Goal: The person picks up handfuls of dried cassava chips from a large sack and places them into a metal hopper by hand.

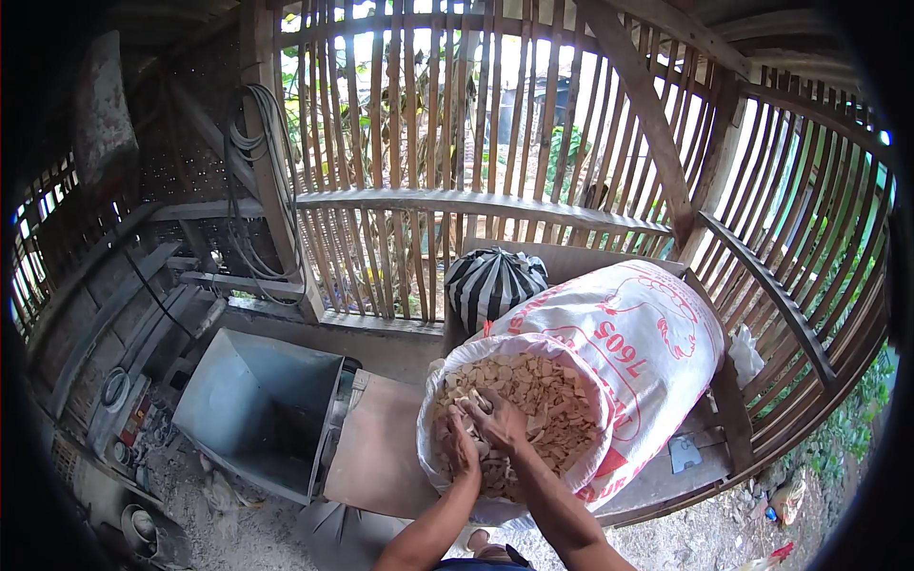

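Both hands are inside the mouth of an open white woven sack, which is full of pale, dried, broken chips, perhaps of a root crop. My left hand is cupped at the left, its fingers pointing away from me. Against it, my right hand curls its fingers inward. A few pale pieces show between the two hands, just above the heap. The fingertips partly hide what they hold.
A big, full white sack with red print lies behind the open one. Farther back stands a black-and-white striped bag. To the left is a metal hopper beside a flat board. Slatted walls enclose the space; a chicken is at lower right.
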Available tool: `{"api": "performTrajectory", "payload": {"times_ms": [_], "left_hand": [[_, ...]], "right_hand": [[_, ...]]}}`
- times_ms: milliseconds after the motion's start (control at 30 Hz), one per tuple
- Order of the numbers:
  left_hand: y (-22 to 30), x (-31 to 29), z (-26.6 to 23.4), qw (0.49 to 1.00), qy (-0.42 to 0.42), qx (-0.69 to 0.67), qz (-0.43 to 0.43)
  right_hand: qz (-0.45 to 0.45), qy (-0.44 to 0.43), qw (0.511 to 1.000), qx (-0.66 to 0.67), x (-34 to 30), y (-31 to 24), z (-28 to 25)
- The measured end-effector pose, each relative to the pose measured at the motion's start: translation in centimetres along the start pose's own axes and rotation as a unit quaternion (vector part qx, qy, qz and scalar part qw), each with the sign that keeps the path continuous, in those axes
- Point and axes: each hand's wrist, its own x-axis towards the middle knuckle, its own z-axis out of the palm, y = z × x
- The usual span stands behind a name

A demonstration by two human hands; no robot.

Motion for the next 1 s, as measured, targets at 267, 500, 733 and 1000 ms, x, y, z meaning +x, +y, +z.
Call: {"api": "performTrajectory", "payload": {"times_ms": [267,500,733,1000], "left_hand": [[8.3,-3.2,2.0,0.99,-0.042,-0.102,0.087],[10.4,-4.0,3.1,0.972,-0.079,-0.096,0.197],[13.1,-5.1,3.0,0.962,-0.092,-0.104,0.235],[18.6,-4.8,1.7,0.936,-0.075,-0.125,0.321]], "right_hand": [[0.033,0.155,0.89,0.427,-1.5,0.8,-0.2],[0.009,0.202,0.837,0.508,-2.7,-0.8,-2.5],[-0.012,0.223,0.809,0.544,-3.6,-1.7,-4.0],[-0.078,0.223,0.805,0.545,-4.0,-7.1,-6.5]]}}
